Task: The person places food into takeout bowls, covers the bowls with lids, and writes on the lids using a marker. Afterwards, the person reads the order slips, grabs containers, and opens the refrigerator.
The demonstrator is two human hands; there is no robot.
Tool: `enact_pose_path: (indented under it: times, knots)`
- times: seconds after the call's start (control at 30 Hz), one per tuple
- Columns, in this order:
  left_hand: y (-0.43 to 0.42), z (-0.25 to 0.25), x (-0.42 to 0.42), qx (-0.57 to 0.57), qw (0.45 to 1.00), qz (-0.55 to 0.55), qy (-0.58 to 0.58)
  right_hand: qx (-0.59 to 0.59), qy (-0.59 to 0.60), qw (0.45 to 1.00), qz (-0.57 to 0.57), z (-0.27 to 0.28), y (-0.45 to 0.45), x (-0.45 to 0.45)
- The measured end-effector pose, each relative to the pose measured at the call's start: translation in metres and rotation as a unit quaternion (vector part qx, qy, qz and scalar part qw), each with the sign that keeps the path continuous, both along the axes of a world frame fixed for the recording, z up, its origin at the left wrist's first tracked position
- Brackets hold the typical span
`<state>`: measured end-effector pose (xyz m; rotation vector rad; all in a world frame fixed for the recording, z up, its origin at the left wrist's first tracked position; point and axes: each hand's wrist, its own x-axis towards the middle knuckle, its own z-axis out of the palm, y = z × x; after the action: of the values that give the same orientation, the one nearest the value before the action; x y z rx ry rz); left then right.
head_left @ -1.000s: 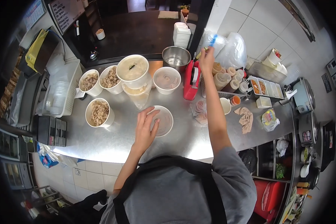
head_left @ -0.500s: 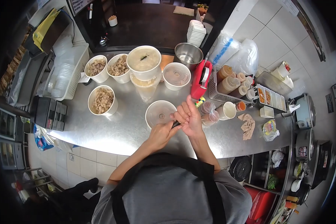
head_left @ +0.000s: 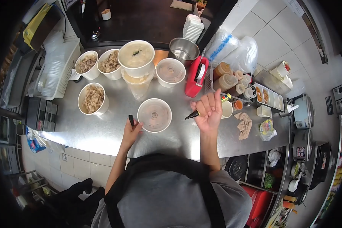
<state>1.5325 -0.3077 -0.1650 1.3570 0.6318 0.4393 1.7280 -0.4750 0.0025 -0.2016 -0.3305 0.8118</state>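
Observation:
My left hand (head_left: 131, 133) is closed around a black marker cap (head_left: 131, 120), fingertips at the left rim of a lidded white bowl (head_left: 154, 116). Uncapped, a black and yellow marker (head_left: 193, 115) sits in my closed right hand (head_left: 208, 111), its tip pointing left toward the bowl but apart from it. Behind stands another lidded bowl (head_left: 171, 73). A large lidded tub (head_left: 136, 59) rests on a bagged container (head_left: 138, 84) to its left.
Open bowls of meat (head_left: 93, 99) stand at the left. Behind my right hand are a red tape dispenser (head_left: 197, 78), a steel pot (head_left: 184, 51) and a basket of sauce bottles (head_left: 227, 81). A crumpled cloth (head_left: 244, 125) lies to the right. Shelves with goods flank the floor.
The marker's cap has come off. My left hand moved left with the cap to the bowl's edge, while my right hand moved right with the marker. The view shifted slightly.

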Motion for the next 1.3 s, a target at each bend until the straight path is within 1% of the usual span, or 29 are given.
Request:
enact_pose_path:
  times: [0.07,0.1,0.27,0.37,0.4,0.47,0.5,0.6,0.7,0.73,0.8,0.9,1.0,1.1,1.2,1.3]
  knots:
    - [-0.001,0.005,0.001,-0.047,0.999,-0.001,0.017,0.031,-0.008,0.999,0.035,-0.006,0.001,0.001]
    - [-0.001,0.007,0.002,-0.071,0.997,-0.001,0.025,0.035,-0.006,0.999,0.035,-0.008,0.002,0.000]
    - [-0.007,0.006,0.001,-0.071,0.997,-0.011,-0.008,0.046,0.012,0.998,0.046,-0.013,0.009,-0.006]
    - [-0.015,0.011,0.000,-0.103,0.994,-0.023,-0.018,0.021,-0.045,0.998,0.038,-0.017,0.014,-0.004]
    - [-0.018,0.014,0.000,-0.116,0.993,-0.024,-0.018,-0.046,-0.062,0.997,-0.002,-0.017,0.019,-0.006]
    - [-0.022,0.017,0.001,-0.133,0.990,-0.036,-0.018,-0.177,-0.096,0.977,-0.075,-0.016,0.034,-0.015]
    - [-0.022,0.018,0.000,-0.142,0.989,-0.041,-0.018,-0.166,-0.153,0.974,-0.020,-0.042,0.033,-0.003]
    - [-0.023,0.007,0.001,-0.136,0.989,-0.056,-0.028,-0.324,-0.181,0.929,0.019,-0.074,0.046,-0.011]
    - [-0.023,0.008,0.002,-0.159,0.985,-0.054,-0.031,-0.311,-0.237,0.920,0.027,-0.107,0.060,-0.025]
    - [-0.023,0.008,0.001,-0.168,0.984,-0.054,-0.029,-0.307,-0.339,0.890,-0.003,-0.118,0.061,-0.022]
    - [-0.023,0.005,0.001,-0.171,0.983,-0.055,-0.039,-0.284,-0.527,0.798,-0.066,-0.136,0.066,-0.016]
    - [-0.022,0.007,0.001,-0.182,0.981,-0.056,-0.038,-0.379,-0.367,0.849,-0.027,-0.134,0.066,-0.030]
    - [-0.022,0.005,0.001,-0.190,0.979,-0.058,-0.044,-0.412,-0.416,0.806,-0.083,-0.140,0.067,-0.032]
    - [-0.022,0.006,0.000,-0.199,0.977,-0.058,-0.041,-0.426,-0.438,0.787,-0.087,-0.137,0.069,-0.034]
    - [-0.022,0.007,0.001,-0.198,0.978,-0.055,-0.036,-0.440,-0.474,0.756,-0.106,-0.137,0.069,-0.034]
    - [-0.021,0.009,0.002,-0.200,0.978,-0.051,-0.034,-0.451,-0.473,0.746,-0.129,-0.136,0.067,-0.035]
